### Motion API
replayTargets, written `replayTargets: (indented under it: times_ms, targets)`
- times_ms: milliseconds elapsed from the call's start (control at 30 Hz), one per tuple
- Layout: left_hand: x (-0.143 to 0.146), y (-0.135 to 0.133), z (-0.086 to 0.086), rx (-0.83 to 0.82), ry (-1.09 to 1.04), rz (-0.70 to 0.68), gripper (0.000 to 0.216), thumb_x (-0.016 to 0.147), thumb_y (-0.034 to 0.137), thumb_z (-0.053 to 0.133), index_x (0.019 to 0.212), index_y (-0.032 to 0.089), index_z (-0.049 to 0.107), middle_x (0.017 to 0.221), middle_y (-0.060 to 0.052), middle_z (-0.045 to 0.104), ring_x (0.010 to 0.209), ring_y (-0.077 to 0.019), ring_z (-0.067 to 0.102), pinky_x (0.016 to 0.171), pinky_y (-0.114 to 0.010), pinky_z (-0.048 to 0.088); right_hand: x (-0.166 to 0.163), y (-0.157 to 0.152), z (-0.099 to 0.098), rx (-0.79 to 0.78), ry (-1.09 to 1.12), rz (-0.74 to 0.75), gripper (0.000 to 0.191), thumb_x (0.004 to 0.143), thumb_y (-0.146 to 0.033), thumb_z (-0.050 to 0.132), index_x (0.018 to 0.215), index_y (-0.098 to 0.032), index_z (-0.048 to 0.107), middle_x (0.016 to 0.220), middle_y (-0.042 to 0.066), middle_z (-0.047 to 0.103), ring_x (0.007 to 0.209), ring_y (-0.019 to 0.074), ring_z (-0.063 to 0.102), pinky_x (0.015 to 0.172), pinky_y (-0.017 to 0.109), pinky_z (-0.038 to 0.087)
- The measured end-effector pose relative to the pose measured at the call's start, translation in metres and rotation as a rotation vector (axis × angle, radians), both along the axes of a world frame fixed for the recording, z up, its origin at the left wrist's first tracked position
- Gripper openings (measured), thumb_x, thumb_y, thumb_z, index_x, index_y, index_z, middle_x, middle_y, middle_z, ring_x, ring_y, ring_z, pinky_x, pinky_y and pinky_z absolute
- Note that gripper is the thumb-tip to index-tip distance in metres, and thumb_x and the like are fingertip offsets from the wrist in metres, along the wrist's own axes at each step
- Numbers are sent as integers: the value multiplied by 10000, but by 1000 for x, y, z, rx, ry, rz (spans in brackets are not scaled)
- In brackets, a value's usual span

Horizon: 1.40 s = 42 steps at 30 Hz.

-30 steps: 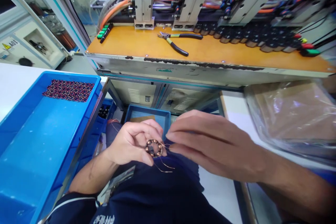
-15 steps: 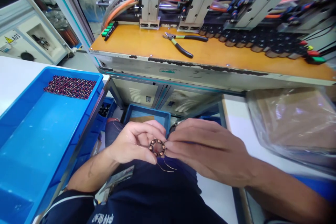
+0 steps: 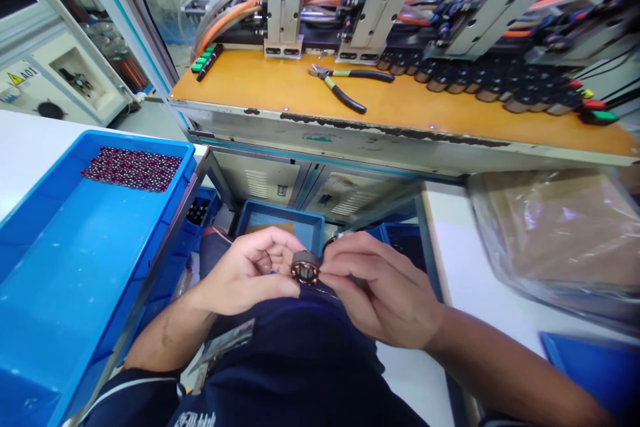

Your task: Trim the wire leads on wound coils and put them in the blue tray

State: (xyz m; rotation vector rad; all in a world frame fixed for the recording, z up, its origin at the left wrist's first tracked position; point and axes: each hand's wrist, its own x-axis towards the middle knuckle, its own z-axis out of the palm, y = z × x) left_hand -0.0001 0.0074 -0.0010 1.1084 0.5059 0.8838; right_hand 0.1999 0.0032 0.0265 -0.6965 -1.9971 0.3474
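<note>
A small ring-shaped motor stator (image 3: 305, 259) with copper windings on its inside is held up in front of my lap, its open face tilted towards me. My left hand (image 3: 250, 270) grips it from the left, thumb below and fingers curled behind. On the other side, my right hand (image 3: 385, 287) has its thumb and forefinger closed at the stator's right edge. A thin copper wire end shows faintly below the right fingertips; the rest of the wire is hidden.
To the left stands a blue bin (image 3: 95, 247) with many small dark-red and black parts (image 3: 133, 169). Ahead, pliers (image 3: 340, 77), markers (image 3: 207, 61) and rows of dark cylindrical parts (image 3: 480, 80) lie on the orange bench (image 3: 240, 90). A plastic-wrapped carton (image 3: 560, 233) is at right.
The stator has tipped, so its dark outer wall now shows above the windings. My right hand has drawn down and turned, with its fingers more apart from each other. The dangling wire ends are less visible.
</note>
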Motion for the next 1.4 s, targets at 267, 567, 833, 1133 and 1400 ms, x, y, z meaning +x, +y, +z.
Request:
replayTargets:
  times_ms: [267, 567, 833, 1133, 1400]
  targets:
    - [6, -2, 0, 115, -106, 164, 309, 765, 36, 752, 1016, 197, 674, 1065, -48, 693, 773, -135, 742, 696, -227, 617, -3, -2, 1, -19, -43, -150, 103, 869, -60, 585, 870, -159, 613, 773, 39, 665, 683, 96, 647, 637, 184, 555]
    - [7, 0, -4, 34, -323, 128, 321, 728, 333, 836, 969, 229, 652, 1068, -47, 729, 1194, -275, 647, 1005, -429, 528, 4, 5, 4, 132, -58, 19, 42, 930, -117, 565, 904, -148, 577, 756, 59, 657, 662, 116, 658, 610, 238, 575]
    - [6, -1, 3, -110, -71, -73, 217, 863, 276, 712, 1013, 169, 596, 685, 18, 642, 556, -76, 627, 556, -165, 506, 5, 5, 3, 243, -108, -14, 54, 945, -136, 572, 895, -129, 590, 739, 72, 662, 636, 121, 637, 573, 258, 553]
    - [16, -2, 2, 37, -317, 155, 352, 688, 205, 859, 782, 198, 519, 1079, -26, 711, 1050, -249, 716, 878, -369, 589, 9, 4, 10, 145, -145, -133, 55, 931, -111, 553, 910, -158, 574, 778, 47, 660, 674, 103, 650, 587, 209, 548]
    - [18, -3, 0, -182, -169, -219, 326, 837, 405, 728, 991, 163, 573, 760, -13, 669, 628, -103, 681, 621, -207, 535, 18, 3, 16, 220, -265, 14, 105, 966, -142, 517, 895, -183, 583, 752, 30, 651, 645, 113, 655, 598, 230, 563]
